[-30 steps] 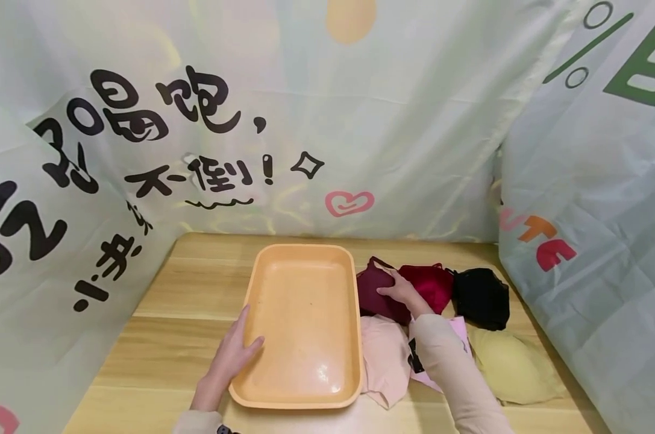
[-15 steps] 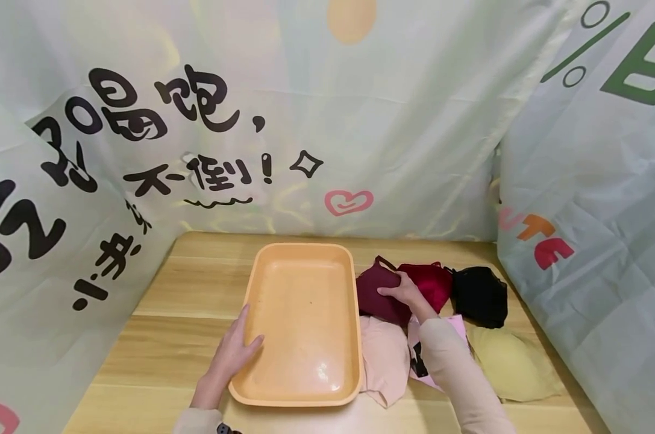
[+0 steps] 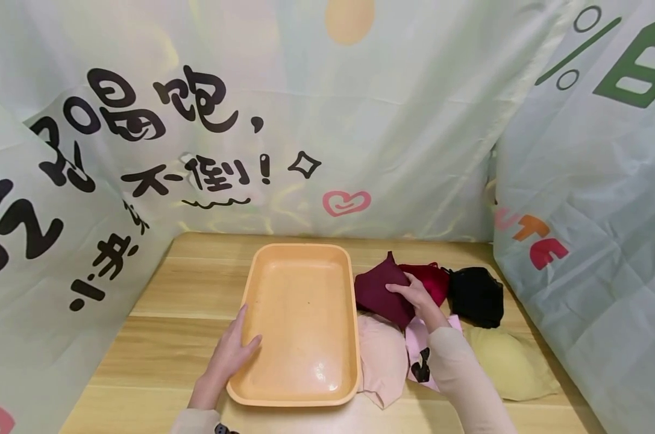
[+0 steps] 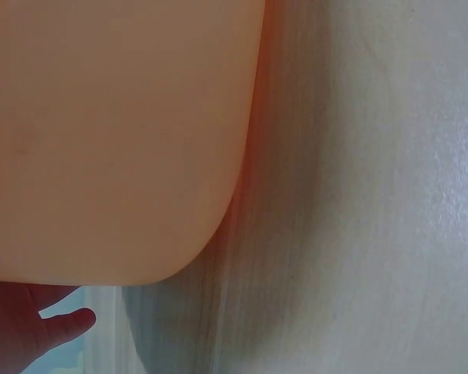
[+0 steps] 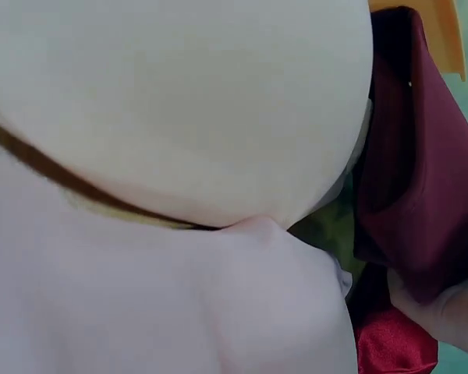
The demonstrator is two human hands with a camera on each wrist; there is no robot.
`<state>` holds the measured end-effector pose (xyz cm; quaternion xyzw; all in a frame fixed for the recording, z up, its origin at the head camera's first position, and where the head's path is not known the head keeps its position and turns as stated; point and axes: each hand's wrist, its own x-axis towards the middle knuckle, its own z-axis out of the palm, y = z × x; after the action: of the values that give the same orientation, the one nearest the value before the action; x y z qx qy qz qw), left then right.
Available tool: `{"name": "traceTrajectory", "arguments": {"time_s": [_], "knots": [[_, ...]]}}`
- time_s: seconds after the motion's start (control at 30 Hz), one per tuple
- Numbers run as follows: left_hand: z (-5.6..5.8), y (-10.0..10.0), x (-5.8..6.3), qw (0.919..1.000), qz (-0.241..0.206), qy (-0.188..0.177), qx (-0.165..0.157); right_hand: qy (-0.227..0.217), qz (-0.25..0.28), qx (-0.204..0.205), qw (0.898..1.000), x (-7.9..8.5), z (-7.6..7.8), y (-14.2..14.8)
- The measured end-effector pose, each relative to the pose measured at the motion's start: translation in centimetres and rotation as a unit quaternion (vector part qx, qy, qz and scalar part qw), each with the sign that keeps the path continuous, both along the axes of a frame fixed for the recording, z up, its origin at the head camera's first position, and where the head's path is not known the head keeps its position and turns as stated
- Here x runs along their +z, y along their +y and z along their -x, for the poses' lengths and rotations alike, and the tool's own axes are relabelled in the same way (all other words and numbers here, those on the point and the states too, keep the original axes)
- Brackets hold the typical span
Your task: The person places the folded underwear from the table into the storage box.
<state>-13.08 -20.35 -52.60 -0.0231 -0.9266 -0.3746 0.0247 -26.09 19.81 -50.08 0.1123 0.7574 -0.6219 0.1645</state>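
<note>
A dark burgundy bra (image 3: 382,292) lies just right of the orange tray (image 3: 237,367), one corner raised to a point. My right hand (image 3: 419,296) pinches its right side, thumb on top. In the right wrist view, part of that hand (image 5: 452,319) shows beneath the folded burgundy cloth (image 5: 452,199). My left hand (image 3: 229,349) holds the tray's left rim, thumb reaching over the inside and fingers along the outer side. The left wrist view shows the hand (image 4: 23,327) at the tray wall (image 4: 117,156). Nothing lies in the tray.
A red satin bra (image 3: 432,280) and a black one (image 3: 476,296) lie to the right. Nearer are a pale pink bra (image 3: 382,355), a lilac piece with a black bow (image 3: 418,343) and a yellow bra (image 3: 511,364). Printed curtains (image 3: 414,150) enclose the wooden table (image 3: 159,337).
My right hand has shifted slightly right and drawn up the burgundy bra, which now spreads wider with its top corner raised. My left hand stays on the tray rim.
</note>
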Motion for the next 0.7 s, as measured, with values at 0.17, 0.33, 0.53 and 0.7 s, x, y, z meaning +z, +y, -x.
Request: {"name": "traceTrajectory", "arguments": {"time_s": [0.17, 0.33, 0.53, 0.7], "knots": [[0.0, 0.0, 0.0, 0.9999, -0.01, -0.009, -0.003, -0.008, 0.03, -0.014, 0.999, 0.3, -0.4, 0.3], [0.0, 0.0, 0.1, 0.9999, -0.01, -0.013, -0.006, 0.002, 0.043, -0.018, 0.999, 0.6, -0.9, 0.4], [-0.1, 0.0, 0.1, 0.9999, -0.01, -0.011, -0.009, 0.018, 0.073, -0.042, 0.996, 1.1, -1.3, 0.7], [-0.1, 0.0, 0.2, 0.9998, -0.011, -0.013, -0.009, 0.021, 0.091, -0.063, 0.994, 1.7, -1.7, 1.0]]}}
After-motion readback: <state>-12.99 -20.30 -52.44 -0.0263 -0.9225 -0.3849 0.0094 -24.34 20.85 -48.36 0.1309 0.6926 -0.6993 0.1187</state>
